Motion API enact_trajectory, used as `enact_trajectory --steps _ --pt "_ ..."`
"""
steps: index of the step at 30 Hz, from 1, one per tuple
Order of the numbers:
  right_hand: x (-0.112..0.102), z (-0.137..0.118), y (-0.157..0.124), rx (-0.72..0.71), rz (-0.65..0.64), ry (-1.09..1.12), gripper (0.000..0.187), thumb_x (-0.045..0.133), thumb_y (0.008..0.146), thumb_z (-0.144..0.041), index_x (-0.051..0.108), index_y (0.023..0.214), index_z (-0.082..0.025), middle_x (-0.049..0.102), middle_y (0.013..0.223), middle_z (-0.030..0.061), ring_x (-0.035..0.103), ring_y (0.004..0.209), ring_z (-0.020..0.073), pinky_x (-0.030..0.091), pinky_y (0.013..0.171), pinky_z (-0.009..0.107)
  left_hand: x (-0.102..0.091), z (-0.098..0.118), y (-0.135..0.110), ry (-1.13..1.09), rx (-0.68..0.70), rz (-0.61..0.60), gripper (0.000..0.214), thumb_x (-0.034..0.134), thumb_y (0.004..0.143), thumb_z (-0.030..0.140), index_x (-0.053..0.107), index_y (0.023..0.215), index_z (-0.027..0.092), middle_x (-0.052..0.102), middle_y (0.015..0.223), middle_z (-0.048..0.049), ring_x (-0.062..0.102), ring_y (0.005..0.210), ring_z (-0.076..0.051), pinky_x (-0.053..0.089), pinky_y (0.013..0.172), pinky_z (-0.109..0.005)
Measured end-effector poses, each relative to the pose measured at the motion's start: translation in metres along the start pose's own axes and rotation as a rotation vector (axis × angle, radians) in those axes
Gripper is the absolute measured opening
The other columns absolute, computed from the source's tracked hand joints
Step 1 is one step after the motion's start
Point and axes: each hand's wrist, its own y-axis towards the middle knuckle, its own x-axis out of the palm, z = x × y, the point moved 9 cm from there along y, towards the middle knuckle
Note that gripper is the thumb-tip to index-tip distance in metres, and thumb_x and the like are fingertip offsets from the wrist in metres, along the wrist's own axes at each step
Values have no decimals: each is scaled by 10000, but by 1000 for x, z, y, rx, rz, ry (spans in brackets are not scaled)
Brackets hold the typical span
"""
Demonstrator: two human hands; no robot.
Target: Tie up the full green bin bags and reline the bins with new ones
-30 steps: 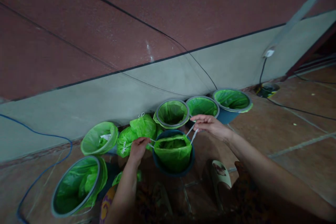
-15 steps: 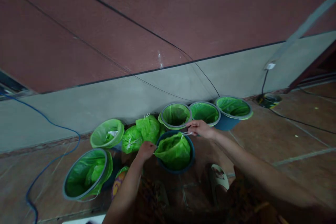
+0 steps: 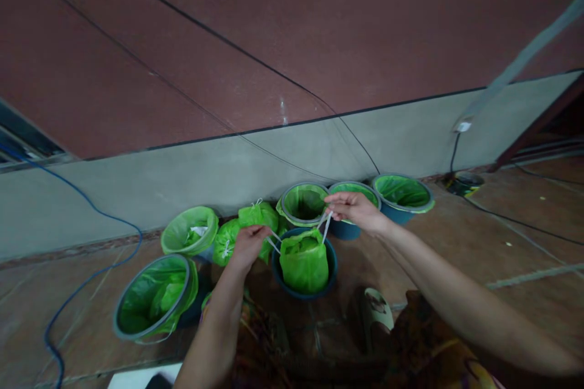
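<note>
One green bag (image 3: 305, 268) is below, between left hand (image 3: 250, 243) and right hand (image 3: 353, 209), each pinching a drawstring (image 3: 327, 227).

One view only, head-worn and looking forward and down: the wall (image 3: 292, 36) fills the upper frame, the green bag (image 3: 304, 270) sits close, lower centre!

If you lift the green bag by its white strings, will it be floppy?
The green bag is probably floppy, since its thin-looking sides wrinkle. Its mouth may bunch up, because the left hand and right hand hold white strings at opposite sides. It might rub the blue bin, whose rim surrounds it.
</note>
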Motion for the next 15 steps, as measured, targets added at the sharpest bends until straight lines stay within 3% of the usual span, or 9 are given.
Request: enact_trajectory --steps 4,7,9,12,15 --pt "-10 -19 -7 -15 51 39 368 778 660 -367 671 942 -158 725 778 54 621 622 101 518 591 226 -21 13 -3 -86 39 31 316 606 720 430 730 767 143 713 737 -33 599 716 -161 439 697 -261" --pt "-15 -16 -3 -42 56 26 352 761 679 -359 672 959 -164 729 797 54 631 637 106 521 598 227 -21 9 3 -22 49 28 305 579 752 420 727 768 154 702 728 -19 602 739 -157 431 683 -248" --pt "-14 5 4 -2 57 -27 297 744 676 -300 673 929 -162 722 747 40 618 608 104 502 572 219 -8 -7 8 71 0 -4 277 572 765 393 712 701 162 655 629 -1 589 686 -152 419 638 -247" --pt "-7 57 11 176 41 -190 156 696 617 -151 653 767 -158 663 577 -3 570 520 106 455 517 219 21 -34 9 169 -85 -89 257 616 730 304 642 512 170 540 462 15 552 576 -152 409 596 -263" --pt "4 84 15 192 14 -226 153 641 591 -93 644 727 -163 652 556 -17 589 547 125 466 564 236 45 -33 6 43 -17 -144 229 608 759 295 684 584 169 687 667 -31 622 717 -170 466 689 -275"
